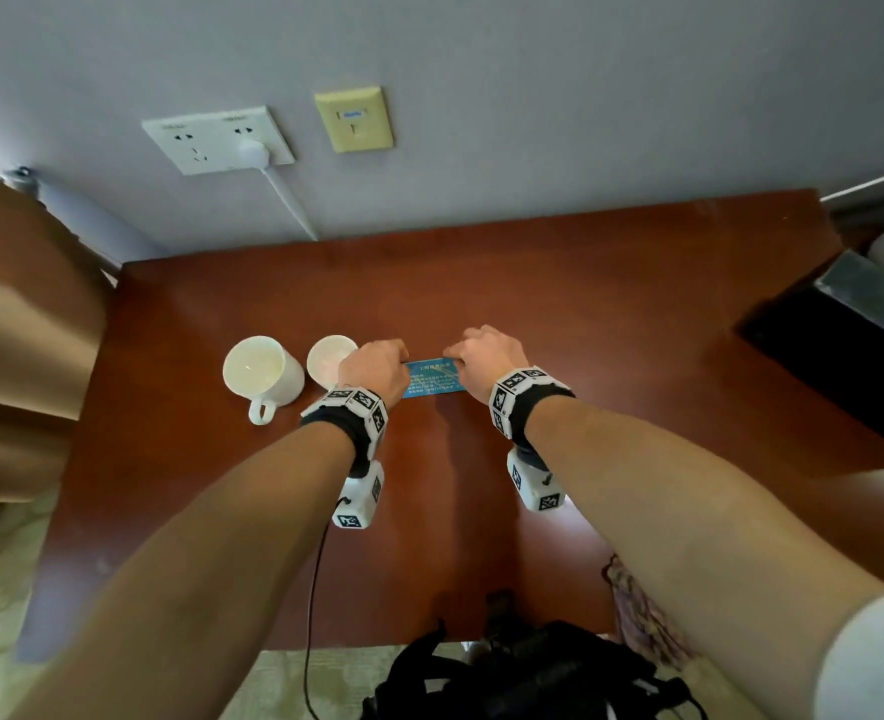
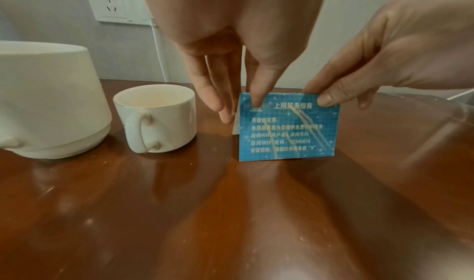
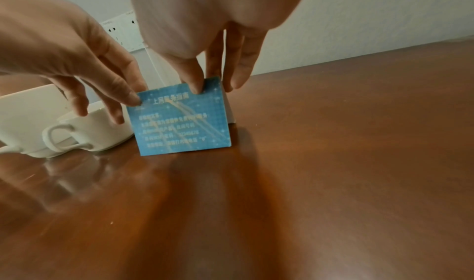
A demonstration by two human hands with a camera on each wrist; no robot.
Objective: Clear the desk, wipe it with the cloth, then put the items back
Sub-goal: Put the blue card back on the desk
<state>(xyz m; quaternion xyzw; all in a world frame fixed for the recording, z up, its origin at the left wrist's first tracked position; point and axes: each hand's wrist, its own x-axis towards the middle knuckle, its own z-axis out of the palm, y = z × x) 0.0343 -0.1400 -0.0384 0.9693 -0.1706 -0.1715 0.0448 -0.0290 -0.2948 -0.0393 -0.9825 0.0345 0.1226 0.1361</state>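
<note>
Left wrist view shows the blue printed tent card (image 2: 288,128) standing upright on the brown wooden desk (image 2: 231,213), long axis left-right, left hand (image 2: 231,47) and right hand (image 2: 400,61) each pinching one top corner.

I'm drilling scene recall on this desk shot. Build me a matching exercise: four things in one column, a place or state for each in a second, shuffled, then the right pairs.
Things
1. blue card
2. smaller cup
3. bigger cup
4. white plug

Places or states
A. farthest left on the desk
B. stuck in the wall socket
C. pinched at its top edge by the left hand and the right hand
D. between the bigger cup and the card

Pairs: 1-C, 2-D, 3-A, 4-B
</note>
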